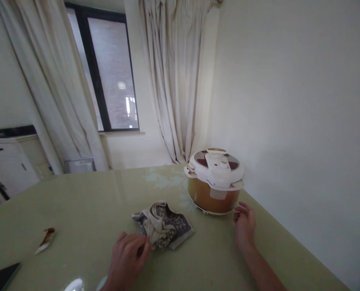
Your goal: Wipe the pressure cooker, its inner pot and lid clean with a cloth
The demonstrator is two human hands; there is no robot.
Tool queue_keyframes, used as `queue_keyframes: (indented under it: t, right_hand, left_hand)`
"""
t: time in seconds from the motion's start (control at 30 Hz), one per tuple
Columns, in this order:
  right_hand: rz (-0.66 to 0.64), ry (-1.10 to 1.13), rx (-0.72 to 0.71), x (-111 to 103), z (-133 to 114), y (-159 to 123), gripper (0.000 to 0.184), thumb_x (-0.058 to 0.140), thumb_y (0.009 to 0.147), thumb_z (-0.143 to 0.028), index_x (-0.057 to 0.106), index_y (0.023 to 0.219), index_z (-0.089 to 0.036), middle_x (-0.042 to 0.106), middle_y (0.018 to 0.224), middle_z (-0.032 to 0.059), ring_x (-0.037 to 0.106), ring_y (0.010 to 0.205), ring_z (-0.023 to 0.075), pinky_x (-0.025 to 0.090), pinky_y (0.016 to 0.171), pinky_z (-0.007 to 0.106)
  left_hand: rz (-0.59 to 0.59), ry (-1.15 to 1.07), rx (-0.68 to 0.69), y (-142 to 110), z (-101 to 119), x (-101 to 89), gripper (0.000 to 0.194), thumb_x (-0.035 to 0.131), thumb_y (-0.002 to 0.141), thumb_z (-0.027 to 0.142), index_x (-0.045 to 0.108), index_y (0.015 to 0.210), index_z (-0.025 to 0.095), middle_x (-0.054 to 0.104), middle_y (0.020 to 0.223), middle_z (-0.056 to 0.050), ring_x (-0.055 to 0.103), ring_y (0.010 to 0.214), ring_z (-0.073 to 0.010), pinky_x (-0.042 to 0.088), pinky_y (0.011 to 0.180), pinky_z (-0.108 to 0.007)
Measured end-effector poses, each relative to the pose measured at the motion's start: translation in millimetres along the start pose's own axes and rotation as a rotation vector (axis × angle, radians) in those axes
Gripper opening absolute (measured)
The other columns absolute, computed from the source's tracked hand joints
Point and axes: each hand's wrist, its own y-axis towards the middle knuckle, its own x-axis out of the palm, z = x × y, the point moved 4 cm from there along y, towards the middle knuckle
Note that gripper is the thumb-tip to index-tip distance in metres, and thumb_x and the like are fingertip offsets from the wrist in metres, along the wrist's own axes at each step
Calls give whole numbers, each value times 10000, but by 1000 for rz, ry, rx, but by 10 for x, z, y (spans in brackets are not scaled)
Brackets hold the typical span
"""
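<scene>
A crumpled cloth [164,226], cream with a dark grey pattern, lies on the table in front of me. At its near left edge is my left hand [128,254], its fingers curled and its thumb and forefinger closed at the fabric. To the right, my right hand [245,226] is beside the lower right side of an electric pressure cooker [214,182]. Its fingers are loosely bent and apart, with nothing visible in them. The cooker stands upright, with a white lid and a gold-brown body; its lid is on.
The pale green glossy table [92,218] meets a white wall [304,121] on the right. A small white piece with brown stains [46,240] lies on the left, above a dark flat object [2,277]. Curtains [176,72] and a window [113,72] are behind.
</scene>
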Motion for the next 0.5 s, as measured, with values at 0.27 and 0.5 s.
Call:
queue_keyframes:
  t: [0.27, 0.5]
  right_hand:
    - [18, -60, 62, 9, 107, 56, 433, 612, 690, -444, 675, 1055, -221, 722, 1026, 66, 653, 876, 242, 512, 712, 359]
    - [20, -57, 42, 19, 126, 70, 525, 658, 734, -514, 686, 1163, -213, 731, 1225, 95, 662, 1154, 299, 535, 937, 417]
  left_hand:
    - [17, -31, -266, -7, -17, 248, 516, 605, 933, 589, 670, 1308, 240, 643, 1380, -128, 563, 1300, -342, 459, 1070, -528]
    - [-258, 75, -178, 386, 323, 669, 860, 800, 781, 563, 514, 1558, 330, 371, 1686, -153, 328, 1503, -504, 428, 1089, -662]
